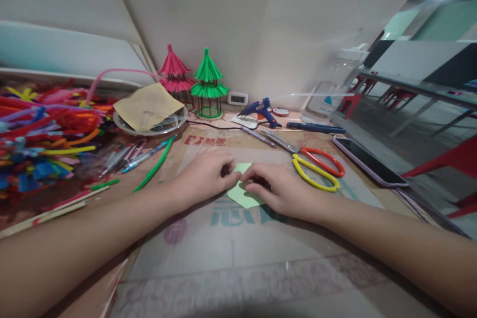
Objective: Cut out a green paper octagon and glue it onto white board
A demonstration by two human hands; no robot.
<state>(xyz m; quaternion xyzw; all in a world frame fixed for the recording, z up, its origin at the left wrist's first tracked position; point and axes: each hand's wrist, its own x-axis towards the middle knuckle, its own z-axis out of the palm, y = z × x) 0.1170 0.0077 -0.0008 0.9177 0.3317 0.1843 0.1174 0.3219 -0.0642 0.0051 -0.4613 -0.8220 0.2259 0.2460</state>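
A small pale green paper piece (246, 198) with angled edges lies on the covered work surface (223, 258), between my two hands. My left hand (208, 174) has its fingers curled, with thumb and index together at the paper's upper left edge. From the right, my right hand (279, 186) reaches over the paper, its fingers bent and close to the left fingertips. Whatever the right fingertips pinch, if anything, is too small to make out. Scissors (316, 164) with one red and one yellow handle lie just beyond my right hand.
Bundled colourful pipe cleaners (48, 134) fill the left side. Behind stand a pink (173, 72) and a green pagoda model (208, 79), a plate (179, 121) with yellow paper, a glue gun (259, 109) and a bottle (331, 89). A phone (368, 161) lies right.
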